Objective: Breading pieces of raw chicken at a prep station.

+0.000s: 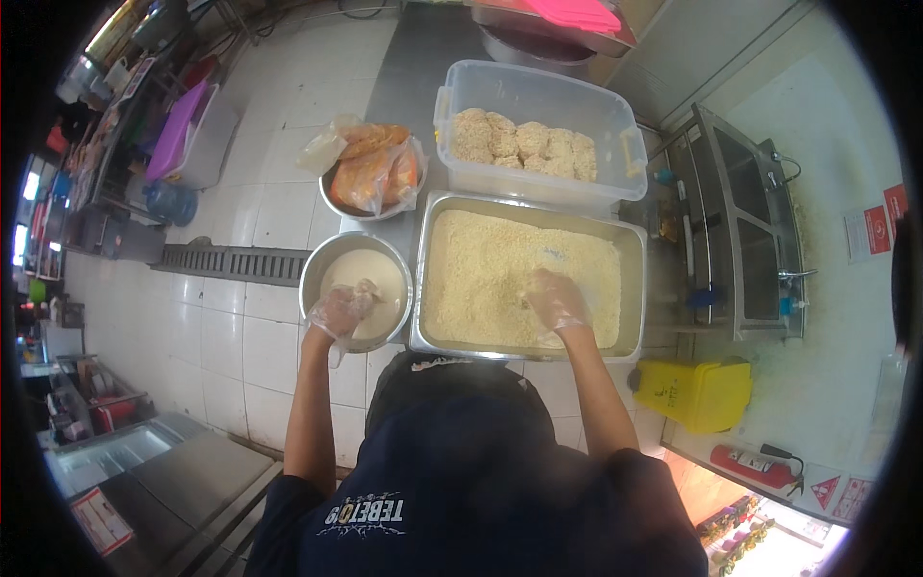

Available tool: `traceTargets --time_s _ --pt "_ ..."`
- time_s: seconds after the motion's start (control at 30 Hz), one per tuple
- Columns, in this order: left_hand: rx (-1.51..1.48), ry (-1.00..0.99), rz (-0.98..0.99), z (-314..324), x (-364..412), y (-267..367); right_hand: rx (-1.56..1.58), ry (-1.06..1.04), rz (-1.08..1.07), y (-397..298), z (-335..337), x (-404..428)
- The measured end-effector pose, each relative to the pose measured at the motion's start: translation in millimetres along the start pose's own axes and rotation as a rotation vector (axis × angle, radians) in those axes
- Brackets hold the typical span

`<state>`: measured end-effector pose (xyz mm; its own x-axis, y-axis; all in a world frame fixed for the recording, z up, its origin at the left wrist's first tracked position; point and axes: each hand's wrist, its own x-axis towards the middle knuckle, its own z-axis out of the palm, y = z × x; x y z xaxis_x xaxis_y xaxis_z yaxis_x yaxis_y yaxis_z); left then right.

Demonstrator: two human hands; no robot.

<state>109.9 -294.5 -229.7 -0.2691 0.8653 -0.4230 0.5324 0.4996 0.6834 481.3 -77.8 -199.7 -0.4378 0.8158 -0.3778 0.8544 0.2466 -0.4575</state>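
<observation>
Wearing a clear plastic glove, my left hand grips a batter-coated piece of food over a round metal bowl of pale liquid batter. My right hand, gloved the same way, is down at the crumbs in a rectangular steel tray; its fingertips are partly sunk in them, and whether it holds anything cannot be told. Beyond the tray, a clear plastic bin holds several crumb-coated pieces.
Behind the batter bowl, another bowl holds plastic bags of orange-brown food. A pink lid lies on containers at the table's far end. A steel sink and yellow waste bin stand to the right, a floor drain grate to the left.
</observation>
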Motion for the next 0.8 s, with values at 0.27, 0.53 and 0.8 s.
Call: traceTargets --time_s 0.27,0.53,0.8 --pt "-0.817 0.154 -0.238 19.8 -12.2 11.1 -0.495 0.289 -0.392 -61.0 82.8 38.3" --pt "-0.682 0.231 -0.170 20.6 -21.5 -6.4 -0.475 -0.736 -0.280 -47.2 24.6 120.8" --pt "0.313 -0.064 0.168 9.2 5.1 -29.6 -0.474 0.200 -0.451 26.9 95.4 55.7"
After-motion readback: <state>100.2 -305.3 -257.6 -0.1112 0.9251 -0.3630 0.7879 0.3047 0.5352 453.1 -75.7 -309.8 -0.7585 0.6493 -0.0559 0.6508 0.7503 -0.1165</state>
